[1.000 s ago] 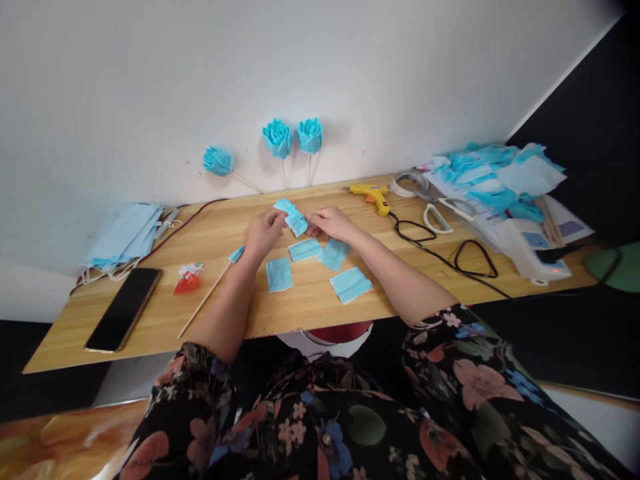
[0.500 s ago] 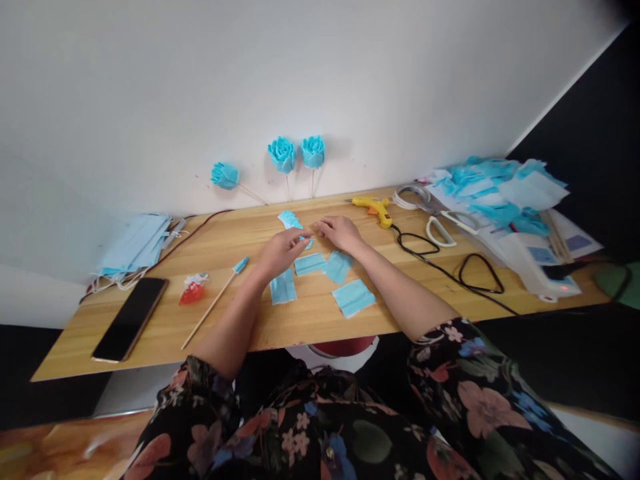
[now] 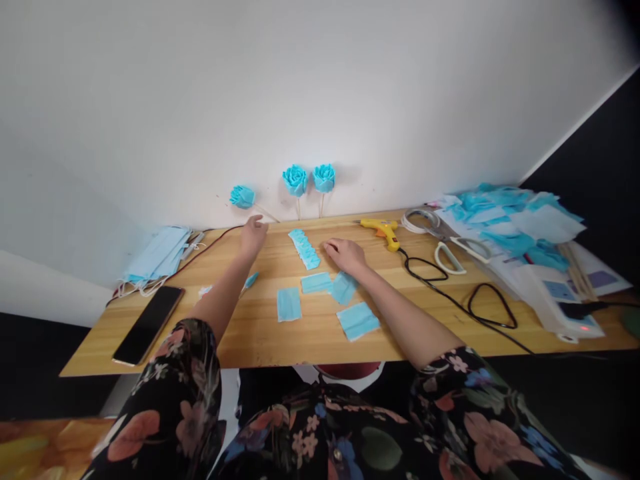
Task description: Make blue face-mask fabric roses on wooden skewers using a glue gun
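My left hand point(image 3: 255, 233) reaches over the back of the table, just below a blue fabric flower point(image 3: 243, 197) on a thin stick that leans on the wall. Its fingers are apart, with nothing visible in them. Loosely curled, my right hand point(image 3: 346, 256) rests on the table, and I see nothing in it. Between the hands lies a blue strip with a zigzag edge point(image 3: 304, 249). Several blue fabric pieces point(image 3: 289, 305) are spread in front. My left forearm partly covers a stick with a blue tip point(image 3: 251, 280).
Two more blue flowers point(image 3: 295, 181) stand against the wall. Rightward are a yellow glue gun point(image 3: 381, 231), white-handled scissors point(image 3: 450, 259), blue scraps point(image 3: 515, 213) and a power strip point(image 3: 557, 300) with a black cord. A phone point(image 3: 149, 325) and folded masks point(image 3: 159, 253) lie left.
My left hand has left the zigzag strip and moved left and back toward the leaning flower. My right hand has drawn slightly away, so the strip now lies uncovered. The view has shifted.
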Demonstrator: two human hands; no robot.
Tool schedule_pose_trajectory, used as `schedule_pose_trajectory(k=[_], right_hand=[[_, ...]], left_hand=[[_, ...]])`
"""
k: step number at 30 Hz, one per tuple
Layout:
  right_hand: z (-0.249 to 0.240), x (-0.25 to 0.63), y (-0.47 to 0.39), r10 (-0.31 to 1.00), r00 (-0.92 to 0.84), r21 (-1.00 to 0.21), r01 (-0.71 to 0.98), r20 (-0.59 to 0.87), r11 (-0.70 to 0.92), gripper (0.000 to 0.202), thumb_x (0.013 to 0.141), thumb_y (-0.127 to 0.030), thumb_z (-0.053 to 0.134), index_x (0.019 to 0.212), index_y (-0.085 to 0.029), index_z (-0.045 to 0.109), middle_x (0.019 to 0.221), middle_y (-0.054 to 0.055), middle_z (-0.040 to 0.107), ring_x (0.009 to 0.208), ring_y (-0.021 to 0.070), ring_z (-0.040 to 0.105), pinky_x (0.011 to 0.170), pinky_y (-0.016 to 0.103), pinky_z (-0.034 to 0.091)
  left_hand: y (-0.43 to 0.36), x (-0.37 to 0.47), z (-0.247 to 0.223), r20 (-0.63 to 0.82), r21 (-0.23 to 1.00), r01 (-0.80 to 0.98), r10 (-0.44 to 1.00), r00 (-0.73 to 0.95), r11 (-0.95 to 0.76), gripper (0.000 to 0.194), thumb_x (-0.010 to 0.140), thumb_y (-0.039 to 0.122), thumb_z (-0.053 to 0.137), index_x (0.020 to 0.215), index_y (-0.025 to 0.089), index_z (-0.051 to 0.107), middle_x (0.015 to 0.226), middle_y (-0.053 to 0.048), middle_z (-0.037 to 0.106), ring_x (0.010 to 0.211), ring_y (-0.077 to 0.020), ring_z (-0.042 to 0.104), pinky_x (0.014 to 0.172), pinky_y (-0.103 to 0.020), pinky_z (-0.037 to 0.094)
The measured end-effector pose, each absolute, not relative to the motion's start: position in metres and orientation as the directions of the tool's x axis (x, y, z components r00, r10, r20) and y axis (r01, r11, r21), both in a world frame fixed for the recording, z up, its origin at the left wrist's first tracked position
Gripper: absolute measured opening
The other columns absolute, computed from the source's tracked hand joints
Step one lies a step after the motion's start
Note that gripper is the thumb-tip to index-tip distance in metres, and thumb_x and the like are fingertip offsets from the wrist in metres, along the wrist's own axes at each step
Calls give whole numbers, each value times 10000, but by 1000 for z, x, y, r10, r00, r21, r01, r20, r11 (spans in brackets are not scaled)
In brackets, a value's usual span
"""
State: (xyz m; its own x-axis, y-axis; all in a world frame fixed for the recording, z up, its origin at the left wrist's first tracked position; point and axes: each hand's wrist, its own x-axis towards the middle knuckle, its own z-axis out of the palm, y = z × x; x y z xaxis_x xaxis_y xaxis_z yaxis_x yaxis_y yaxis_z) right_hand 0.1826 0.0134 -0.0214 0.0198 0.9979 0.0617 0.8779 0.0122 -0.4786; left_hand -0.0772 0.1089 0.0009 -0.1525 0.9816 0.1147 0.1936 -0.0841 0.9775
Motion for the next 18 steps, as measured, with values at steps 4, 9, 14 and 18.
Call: schedule_pose_trajectory(k=[4,9,14,18], right_hand=[[-24,182,13,998,8,-464,886,68,25,382,1003,-443,414,1093,-308,760,1122,26,791,980,230,704,648,288,355],[-24,180,12,997,3,-442,896,71,29,358,1001,-429,420,1039,-313,757,1087,10,798,946,222,708,635,288,344],[-23,177,12,997,11,-425,905,77,22,331,994,-418,437,1018,-318,751,1051,-3,801,915,210,707,640,280,348],[-23,176,11,997,21,-418,908,79,14,319,989,-409,441,1023,-326,747,1038,-14,802,912,207,706,643,278,340]], left_hand=[[140,-73,-8,114,970,240,958,-265,-49,290,804,216,642,1073,188,538,656,61,574,456,-115,516,494,-219,379],[160,-67,-13,207,940,319,943,-261,-119,52,858,231,563,894,196,578,685,23,629,486,-110,521,540,-230,397],[166,-59,-11,301,887,427,921,-247,-175,95,847,258,578,778,195,597,718,-25,679,615,-158,612,664,-260,451],[168,-46,-11,311,861,473,929,-200,-187,118,866,281,542,876,194,621,786,-39,710,676,-179,674,660,-267,484]])
